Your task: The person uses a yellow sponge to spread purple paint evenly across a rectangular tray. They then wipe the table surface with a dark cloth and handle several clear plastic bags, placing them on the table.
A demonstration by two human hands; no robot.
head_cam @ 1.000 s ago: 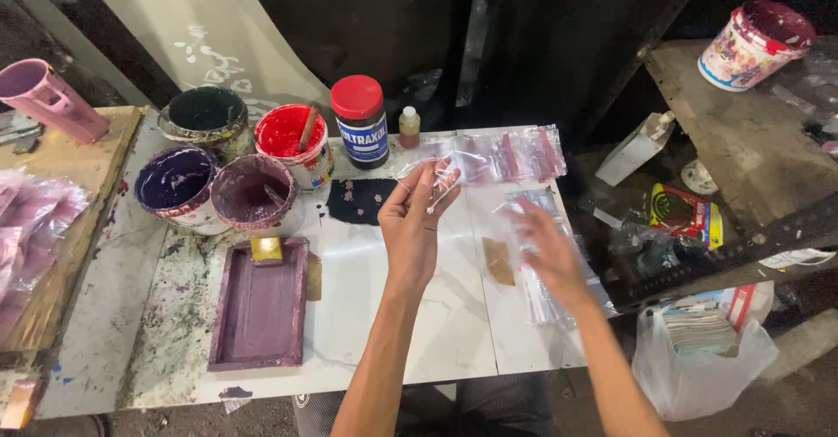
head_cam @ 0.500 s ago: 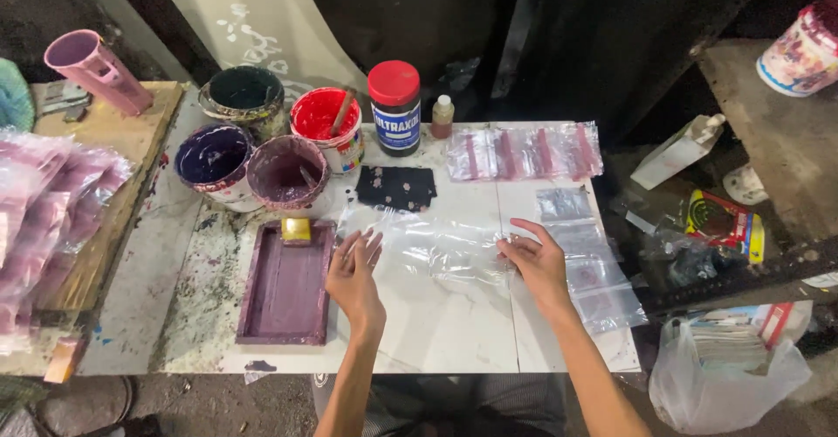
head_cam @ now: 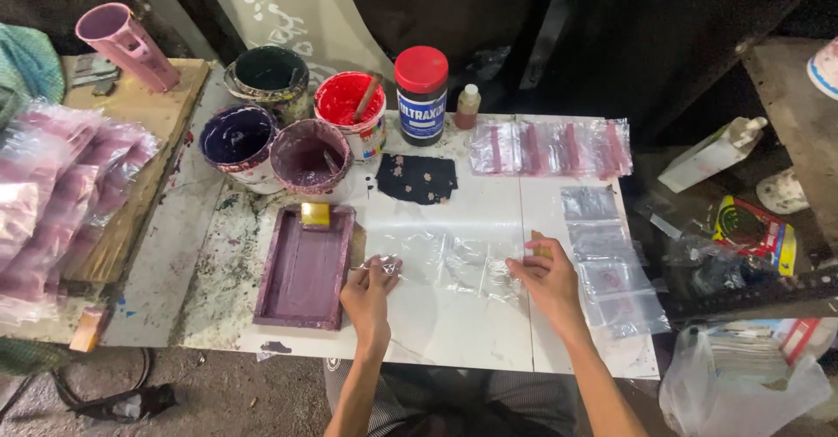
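My white desk [head_cam: 454, 332] is messy with paint at the back and left. A clear plastic bag [head_cam: 445, 262] lies flat on it, right in front of me. Its long side runs left to right, from one hand to the other. My left hand [head_cam: 368, 289] pinches the bag's left end, next to the purple tray [head_cam: 305, 267]. My right hand [head_cam: 546, 275] presses on its right end with bent fingers; I think it grips the edge, but the plastic is hard to see. Both hands are about as near to it.
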